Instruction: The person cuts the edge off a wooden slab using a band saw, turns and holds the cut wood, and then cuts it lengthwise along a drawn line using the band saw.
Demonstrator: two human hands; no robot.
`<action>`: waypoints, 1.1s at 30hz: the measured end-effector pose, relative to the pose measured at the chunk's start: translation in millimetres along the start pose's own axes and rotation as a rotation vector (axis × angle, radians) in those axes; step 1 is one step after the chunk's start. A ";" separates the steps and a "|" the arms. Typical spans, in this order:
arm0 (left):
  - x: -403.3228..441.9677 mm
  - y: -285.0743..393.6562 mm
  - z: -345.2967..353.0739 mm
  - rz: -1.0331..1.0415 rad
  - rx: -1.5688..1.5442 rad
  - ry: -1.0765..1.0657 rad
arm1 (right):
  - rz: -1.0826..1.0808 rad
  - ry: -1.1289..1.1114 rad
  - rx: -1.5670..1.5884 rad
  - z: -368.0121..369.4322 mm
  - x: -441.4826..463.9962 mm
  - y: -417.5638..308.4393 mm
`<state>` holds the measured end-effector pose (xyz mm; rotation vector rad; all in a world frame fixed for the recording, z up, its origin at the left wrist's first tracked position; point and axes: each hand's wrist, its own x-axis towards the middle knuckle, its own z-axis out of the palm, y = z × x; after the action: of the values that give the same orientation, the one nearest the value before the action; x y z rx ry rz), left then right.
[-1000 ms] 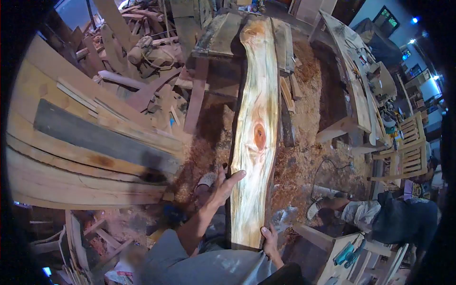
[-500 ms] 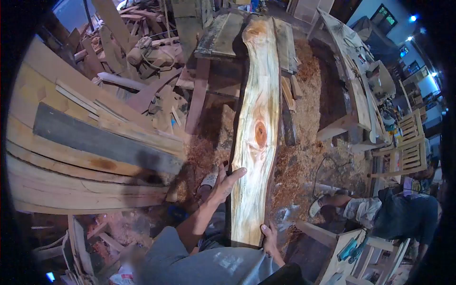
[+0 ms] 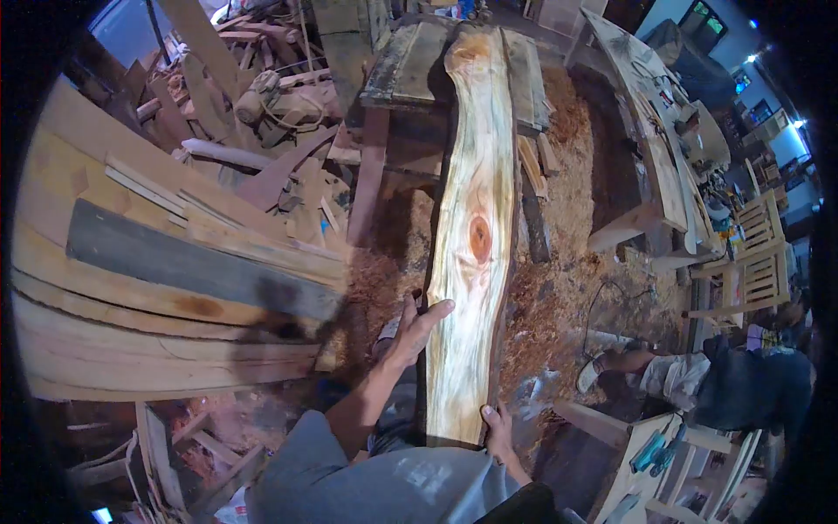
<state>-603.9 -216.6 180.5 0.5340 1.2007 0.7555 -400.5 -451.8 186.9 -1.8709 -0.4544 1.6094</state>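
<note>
The long wooden slab [image 3: 474, 188] runs from 6 o'clock, where its near end is against the grey shirt [image 3: 375, 485] of the person, up to 12 o'clock, where its far end lies over a worktop [image 3: 417, 74] of rough boards. Its face is pale, with wavy edges and one reddish knot [image 3: 479, 238] near the middle. The left hand [image 3: 412, 339] is at the left edge of the slab, its fingers open and spread; the thumb rests on the face, and one finger points up outside the edge. The right hand [image 3: 500, 434] grips the right edge close to the near end — the thumb is on top, and the other fingers are hidden. At 9 o'clock there are wide planks [image 3: 131, 345] with a dark grey board [image 3: 196, 256] upon them, and between 10 and 11 o'clock a heap of scrap wood [image 3: 209, 109] with a motor [image 3: 253, 105]. A long bench [image 3: 650, 144] stands at 2 o'clock, and a slatted wooden frame [image 3: 758, 262] at 3 o'clock. Toward 4 o'clock another person [image 3: 746, 384] in dark clothing is bent over, well apart from both hands, and a green tool [image 3: 650, 452] lies on woodwork between 4 and 5 o'clock. Shavings [image 3: 559, 306] cover much of the floor to the right of the slab
</note>
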 end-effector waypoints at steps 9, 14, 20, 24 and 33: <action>7.3 -15.3 -4.3 0.014 0.023 0.031 | -0.049 -0.012 0.022 12.5 -8.7 -30.4; -2.4 0.6 0.9 -0.035 0.030 0.046 | -0.013 -0.009 0.072 11.4 -4.5 -17.1; -6.0 2.4 -0.4 -0.032 0.023 0.020 | 0.000 -0.024 0.135 11.0 -4.2 -9.0; -5.6 1.6 -0.9 0.003 0.039 0.029 | -0.012 -0.018 0.055 6.9 3.0 7.6; -6.4 -2.0 -7.3 -0.036 0.057 0.028 | 0.016 0.004 -0.003 24.8 -12.5 -15.4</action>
<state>-611.5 -223.0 181.0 0.5497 1.2576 0.7018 -425.0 -442.4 204.8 -1.8840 -0.4411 1.6152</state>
